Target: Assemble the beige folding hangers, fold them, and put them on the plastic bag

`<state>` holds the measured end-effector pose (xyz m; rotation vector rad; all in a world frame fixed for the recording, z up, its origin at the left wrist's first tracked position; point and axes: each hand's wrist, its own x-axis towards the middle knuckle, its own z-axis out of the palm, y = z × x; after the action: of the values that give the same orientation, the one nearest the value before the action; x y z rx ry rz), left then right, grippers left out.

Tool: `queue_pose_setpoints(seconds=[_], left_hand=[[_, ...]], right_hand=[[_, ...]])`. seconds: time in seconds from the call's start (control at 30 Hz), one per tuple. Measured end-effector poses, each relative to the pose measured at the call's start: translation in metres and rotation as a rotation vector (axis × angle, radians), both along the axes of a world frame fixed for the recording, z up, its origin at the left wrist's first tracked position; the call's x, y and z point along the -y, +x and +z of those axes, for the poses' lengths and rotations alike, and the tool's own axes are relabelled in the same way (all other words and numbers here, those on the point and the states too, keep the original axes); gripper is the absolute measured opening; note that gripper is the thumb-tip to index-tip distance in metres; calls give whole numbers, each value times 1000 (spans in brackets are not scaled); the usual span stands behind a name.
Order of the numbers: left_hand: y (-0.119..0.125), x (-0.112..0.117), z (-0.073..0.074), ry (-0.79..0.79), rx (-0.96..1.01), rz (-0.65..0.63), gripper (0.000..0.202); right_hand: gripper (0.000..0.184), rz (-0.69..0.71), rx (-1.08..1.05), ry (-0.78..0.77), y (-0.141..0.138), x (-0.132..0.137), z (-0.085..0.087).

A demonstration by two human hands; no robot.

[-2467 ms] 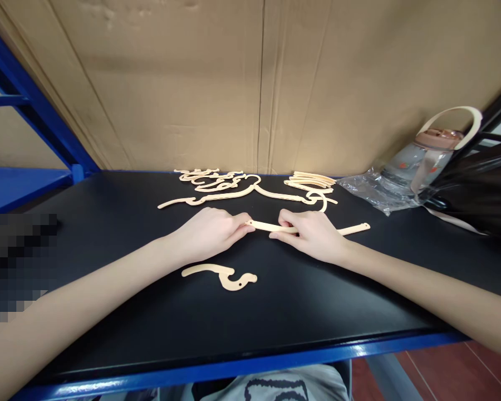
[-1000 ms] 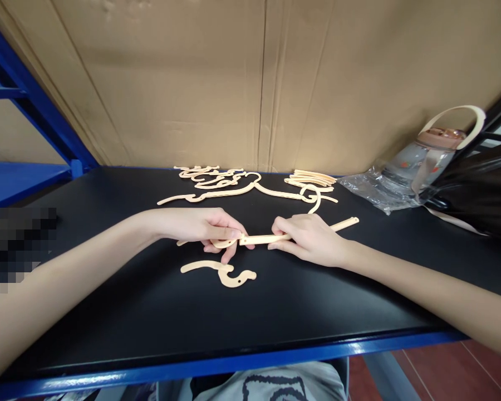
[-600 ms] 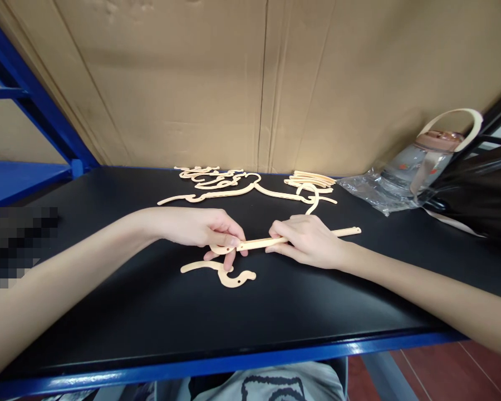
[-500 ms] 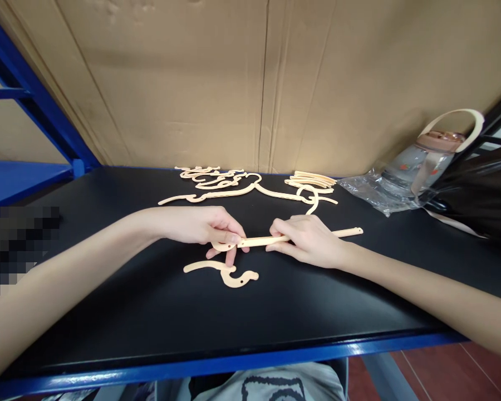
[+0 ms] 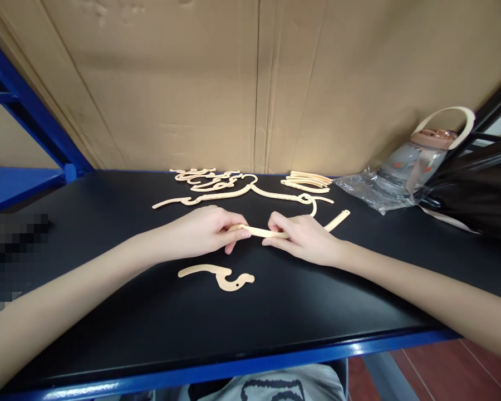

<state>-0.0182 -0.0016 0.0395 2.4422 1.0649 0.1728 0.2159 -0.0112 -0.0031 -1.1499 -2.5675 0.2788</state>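
Observation:
A cream plastic clothes hanger (image 5: 259,231) is held between both hands above the black table. My left hand (image 5: 211,231) pinches its left end, hiding most of that tip. Around its middle my right hand (image 5: 307,236) is closed, with the curved hook (image 5: 314,209) rising behind the fingers and a straight arm (image 5: 337,220) sticking out to the right. Nearer the front, a loose curved hanger end piece (image 5: 229,281) lies flat below my left hand. Beyond the hands rests an assembled hanger (image 5: 229,194) with its hook towards the wall.
At the back left lies a heap of curved hanger pieces (image 5: 211,181). Several straight pieces (image 5: 307,179) are stacked at the back right. A water bottle (image 5: 417,156) leans beside clear plastic wrap (image 5: 369,189) and a black bag (image 5: 471,189). Cardboard (image 5: 171,83) lines the back.
The held hanger has been raised and turned, its right arm now angling away to the back. My left fingers have drawn in tighter around its left end. The loose end piece stays put.

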Motion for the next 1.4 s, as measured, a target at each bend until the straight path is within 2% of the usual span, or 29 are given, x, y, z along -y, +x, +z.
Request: queue_pose_setpoints(seconds=[0.27,0.4,0.63,0.83,0.93,1.03,1.27,1.4], left_hand=[[-1,1,-5,286,-123,-52,29],[-1,3,-11,530,-205,-39,46],[-1,4,-20,757,-307,-144,47],[1,4,-26,822,-260,-165,34],[2,3,-24,790,-184,-111,28],[2,1,-20,801,-137,-112,23],[-2,0,-17,1201,-306,-147,20],[-1,1,-22,1321,-288,-167,16]], right_hand=[[22,71,-89,-42,1,2,-1],[19,87,-133,-83,2,1,0],[23,127,-181,-202,7,-2,3],[26,110,-205,-251,8,-4,3],[25,67,-214,-242,6,-4,3],[24,34,-239,-237,4,-3,4],[24,-13,-254,-236,2,-6,2],[23,-18,-264,-263,1,-7,2]])
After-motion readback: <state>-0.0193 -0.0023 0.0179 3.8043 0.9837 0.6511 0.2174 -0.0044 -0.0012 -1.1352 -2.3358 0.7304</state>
